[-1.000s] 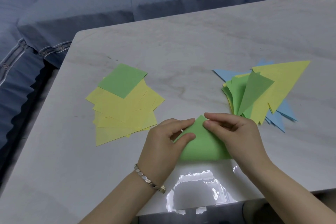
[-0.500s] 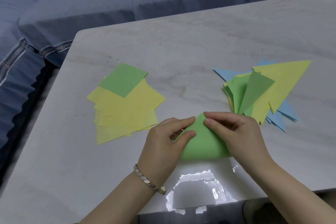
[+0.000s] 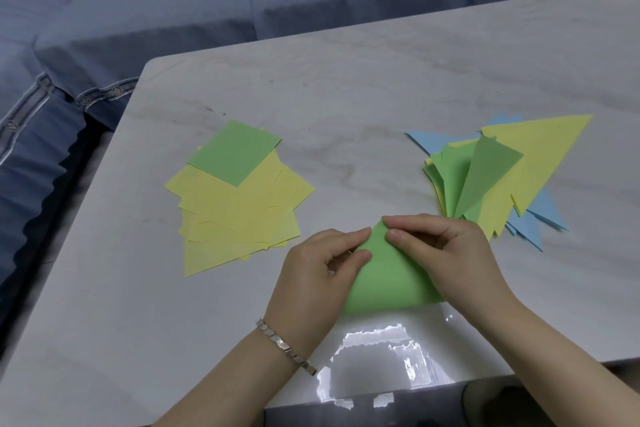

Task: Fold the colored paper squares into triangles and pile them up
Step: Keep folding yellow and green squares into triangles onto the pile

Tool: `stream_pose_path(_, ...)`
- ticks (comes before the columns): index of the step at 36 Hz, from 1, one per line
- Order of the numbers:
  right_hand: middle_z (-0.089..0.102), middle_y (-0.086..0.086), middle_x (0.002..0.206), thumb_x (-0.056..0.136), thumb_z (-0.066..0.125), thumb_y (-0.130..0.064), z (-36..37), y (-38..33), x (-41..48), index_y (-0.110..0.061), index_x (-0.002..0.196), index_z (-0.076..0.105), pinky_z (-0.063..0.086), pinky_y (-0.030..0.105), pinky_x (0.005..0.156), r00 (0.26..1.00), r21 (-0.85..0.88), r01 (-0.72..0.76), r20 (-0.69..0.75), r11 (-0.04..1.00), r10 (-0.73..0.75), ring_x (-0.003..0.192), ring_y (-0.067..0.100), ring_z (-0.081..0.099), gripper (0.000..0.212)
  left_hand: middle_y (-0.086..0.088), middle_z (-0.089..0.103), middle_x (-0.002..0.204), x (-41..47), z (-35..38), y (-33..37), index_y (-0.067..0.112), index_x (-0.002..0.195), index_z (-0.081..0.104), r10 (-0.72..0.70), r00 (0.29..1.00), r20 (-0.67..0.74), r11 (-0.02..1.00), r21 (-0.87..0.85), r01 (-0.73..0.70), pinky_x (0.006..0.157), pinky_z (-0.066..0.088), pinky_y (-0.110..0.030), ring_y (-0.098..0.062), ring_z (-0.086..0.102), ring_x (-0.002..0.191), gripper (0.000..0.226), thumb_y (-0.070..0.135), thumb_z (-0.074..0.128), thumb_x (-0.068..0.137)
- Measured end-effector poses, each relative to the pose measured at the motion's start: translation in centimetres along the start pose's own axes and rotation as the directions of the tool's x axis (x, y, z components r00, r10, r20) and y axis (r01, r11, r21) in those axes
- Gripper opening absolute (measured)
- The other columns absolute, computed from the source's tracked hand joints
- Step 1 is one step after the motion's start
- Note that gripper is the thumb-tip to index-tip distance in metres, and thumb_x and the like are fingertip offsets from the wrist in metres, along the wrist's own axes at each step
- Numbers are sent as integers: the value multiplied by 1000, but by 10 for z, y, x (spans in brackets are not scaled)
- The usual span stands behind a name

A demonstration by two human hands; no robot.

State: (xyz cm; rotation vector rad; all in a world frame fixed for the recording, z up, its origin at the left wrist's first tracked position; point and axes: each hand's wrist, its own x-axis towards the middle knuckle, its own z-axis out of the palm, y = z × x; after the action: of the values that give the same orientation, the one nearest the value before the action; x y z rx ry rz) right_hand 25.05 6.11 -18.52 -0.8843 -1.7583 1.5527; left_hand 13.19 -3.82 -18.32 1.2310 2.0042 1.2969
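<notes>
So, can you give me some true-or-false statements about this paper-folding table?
1. The left hand and right hand both hold the green sheet. True.
2. The stack of unfolded squares has a blue one on top. False: a green square tops it.
3. The triangle pile lies to the right of the hands. True.
4. The bracelet is on the right wrist. False: it is on the left wrist.
</notes>
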Motion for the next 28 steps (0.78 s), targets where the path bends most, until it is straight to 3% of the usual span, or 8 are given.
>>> stream_pose_path(7, 68, -25, 67, 77, 68, 2, -1, 6, 4, -27, 76, 70, 40, 2, 66, 1000, -26, 8, 26, 1000, -7, 70, -13, 60, 29, 11, 62, 73, 2, 3, -1, 17, 98, 72, -63, 998, 14, 998, -19, 63, 64, 37, -3, 8, 54, 68, 21, 7, 67, 80)
stream_pose_path(12, 69, -22, 70, 77, 69, 2, -1, 9, 10, -25, 76, 71, 41, 4, 67, 995, -49, 42, 89, 998, -38, 71, -9, 62, 28, 15, 63, 60, 20, -2, 1, 35, 76, 65, -165, 986, 26, 981, -101, 167, 62, 45, -9, 3, 51, 55, 28, 8, 72, 75)
stream_pose_path(18, 68, -18, 69, 77, 72, -7, -1, 9, 31, -29, 74, 72, 42, 7, 65, 977, -230, 164, 174, 959, -125, 69, -6, 62, 22, 12, 62, 50, 53, -7, 2, 19, 63, 67, -201, 964, 176, 976, -46, 212, 58, 50, -14, 2, 57, 50, 18, 6, 75, 72)
stream_pose_path(20, 65, -19, 71, 76, 73, -9, -1, 12, 41, -22, 76, 74, 42, 5, 66, 982, -295, 159, 149, 942, -119, 67, -9, 60, 13, 12, 59, 45, 64, -3, -3, 19, 60, 66, -217, 962, 168, 975, -15, 222, 55, 49, -17, 2, 55, 47, 20, 7, 75, 73)
stream_pose_path(22, 64, -11, 75, 78, 72, -9, 0, 18, 48, -13, 84, 74, 42, 9, 70, 981, -428, 196, 94, 882, -172, 70, -5, 58, 8, 10, 59, 49, 74, 4, -10, 16, 60, 66, -221, 969, 114, 975, 18, 220, 59, 50, -24, -4, 55, 49, 19, 6, 73, 74)
stream_pose_path(24, 63, 1, 85, 81, 66, -9, 2, 29, 53, -10, 89, 73, 40, 19, 75, 937, -608, 325, 103, 724, -334, 81, 10, 55, 11, 7, 58, 54, 83, 11, -17, 13, 64, 67, -212, 976, 53, 976, 65, 209, 65, 52, -31, -10, 54, 55, 14, 6, 70, 76)
stream_pose_path(26, 64, 7, 93, 82, 54, -21, 5, 41, 52, -12, 90, 73, 43, 27, 77, 900, -702, 408, 200, 584, -388, 89, 19, 55, 23, 7, 58, 56, 89, 16, -25, 11, 66, 67, -217, 976, 10, 973, 87, 216, 67, 51, -33, -14, 54, 59, 12, 6, 68, 76)
stream_pose_path(28, 66, 8, 96, 83, 46, -30, 6, 55, 49, -12, 89, 73, 52, 33, 75, 882, -726, 466, 332, 506, -335, 88, 27, 62, 34, 4, 58, 58, 94, 20, -33, 11, 67, 68, -225, 974, -22, 966, 123, 226, 64, 47, -27, -15, 53, 60, 11, 6, 66, 77)
